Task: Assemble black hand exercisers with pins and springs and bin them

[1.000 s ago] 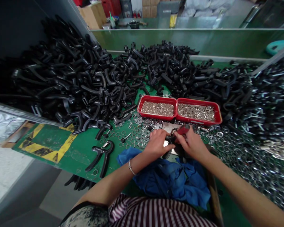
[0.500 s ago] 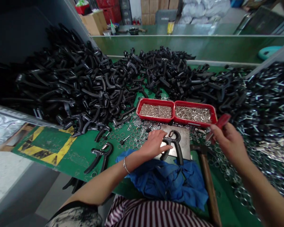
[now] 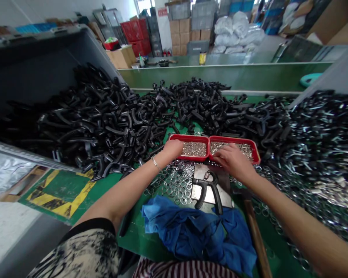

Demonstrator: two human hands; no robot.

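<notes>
My left hand (image 3: 173, 150) is at the left end of the left red tray (image 3: 193, 158), which holds small metal pieces. Its fingers look curled closed, with the tips hidden. My right hand (image 3: 232, 159) reaches over the front of the right red tray (image 3: 258, 159), full of metal pins. The fingers there are bent together; anything between them is too small to make out. Below both hands, a black hand grip strengthener (image 3: 218, 197) with a coil spring lies on a metal plate (image 3: 226, 185), touched by neither hand.
A blue cloth (image 3: 191, 227) lies in front of the plate, with a wooden-handled hammer (image 3: 256, 235) beside it. Loose rings (image 3: 176, 185) cover the table around. Black handles (image 3: 127, 119) are heaped at left and back; metal-and-black parts (image 3: 321, 131) are piled at right.
My left hand has left the grip strengthener and moved to the left tray. My right hand has moved left to the right tray; the red tool it held is out of sight. The view has tilted up.
</notes>
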